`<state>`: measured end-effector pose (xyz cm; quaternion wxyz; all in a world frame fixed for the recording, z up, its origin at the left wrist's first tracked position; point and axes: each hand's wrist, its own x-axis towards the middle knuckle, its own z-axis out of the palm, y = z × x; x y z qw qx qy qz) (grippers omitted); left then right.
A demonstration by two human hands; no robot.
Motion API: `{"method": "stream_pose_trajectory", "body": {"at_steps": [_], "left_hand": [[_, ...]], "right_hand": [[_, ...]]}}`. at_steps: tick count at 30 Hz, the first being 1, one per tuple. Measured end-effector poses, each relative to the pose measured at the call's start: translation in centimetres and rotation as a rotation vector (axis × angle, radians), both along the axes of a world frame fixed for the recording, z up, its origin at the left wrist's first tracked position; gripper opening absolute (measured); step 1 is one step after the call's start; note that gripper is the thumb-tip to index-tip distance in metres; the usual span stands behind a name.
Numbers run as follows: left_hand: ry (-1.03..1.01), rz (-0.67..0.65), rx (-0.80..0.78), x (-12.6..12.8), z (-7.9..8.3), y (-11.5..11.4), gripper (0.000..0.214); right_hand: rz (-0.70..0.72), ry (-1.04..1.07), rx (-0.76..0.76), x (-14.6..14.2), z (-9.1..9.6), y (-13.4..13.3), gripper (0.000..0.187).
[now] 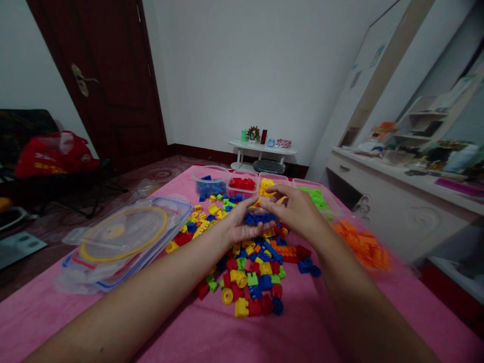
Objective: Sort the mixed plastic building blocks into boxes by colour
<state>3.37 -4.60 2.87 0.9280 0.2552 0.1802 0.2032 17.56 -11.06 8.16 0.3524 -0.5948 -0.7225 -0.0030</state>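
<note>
My left hand is cupped palm up over a heap of mixed plastic bricks on the pink cloth, and it holds several blue bricks. My right hand hovers right beside it, fingers curled and pinched at the blue bricks in the left palm. Behind the hands stand clear tubs in a row: one with blue bricks, one with red, one with yellow, one with green. A tub of orange bricks sits to the right.
A stack of clear lids lies at the left on the pink cloth. A white dresser stands at the right, a small white side table by the far wall, a dark door at the left.
</note>
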Motion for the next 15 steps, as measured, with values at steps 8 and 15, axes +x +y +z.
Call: {"method": "stream_pose_trajectory", "body": {"at_steps": [8,15], "left_hand": [[0.151,0.362,0.151,-1.9,3.2,4.6,0.010],[0.722,1.007,0.736,-6.4,6.9,14.8,0.015]], "right_hand": [[-0.078,0.058,0.142,0.5,0.6,0.0,0.017],[-0.041,0.070,0.134,0.3,0.2,0.1,0.017]]}}
